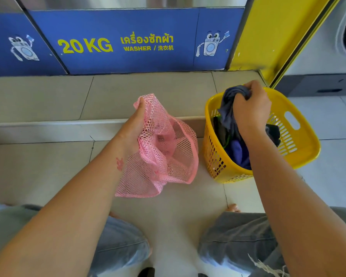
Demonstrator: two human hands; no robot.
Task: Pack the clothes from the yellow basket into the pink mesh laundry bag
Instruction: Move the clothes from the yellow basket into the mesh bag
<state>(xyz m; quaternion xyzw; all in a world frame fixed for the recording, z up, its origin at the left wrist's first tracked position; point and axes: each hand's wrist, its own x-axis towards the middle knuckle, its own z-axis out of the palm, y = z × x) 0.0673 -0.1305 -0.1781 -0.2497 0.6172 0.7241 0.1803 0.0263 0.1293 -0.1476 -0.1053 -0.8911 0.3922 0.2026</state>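
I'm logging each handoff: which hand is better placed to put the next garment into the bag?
Right. The right hand already grips the grey garment above the yellow basket; the left hand holds the pink mesh bag.

Bare beige tiled floor (174,206) lies open between the person's knees and runs forward to the low step (48,126) under the blue washer panel (112,41). The crumpled pink mesh laundry bag (164,148) fills the middle, just beside the yellow slotted plastic basket (296,140); whether they touch is hard to say. Dark clothes (238,152) and the right hand (252,108) crowd the basket's mouth. The yellow post (272,37) closes in behind it.
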